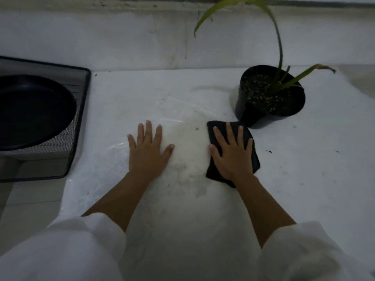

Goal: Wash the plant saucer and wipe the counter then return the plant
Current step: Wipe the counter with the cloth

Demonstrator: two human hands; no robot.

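While the right hand (233, 155) pressed the cloth (221, 125) onto the desk (304, 169), fingers (229, 131) straight, and the left hand (149, 153) lay flat and empty, the plant pot (244, 110) stood just beside the cloth; a forward wipe could topple it; the saucer (34, 110) sat in the rack (80, 118).

The white worktop (304, 169) is wet and smeared at its middle, with small dark specks scattered to the right. A black plant pot (243, 110) stands at the back right. A folded black cloth (211, 171) lies just before the pot's base. A black mesh rack (75, 128) sits at the left edge.
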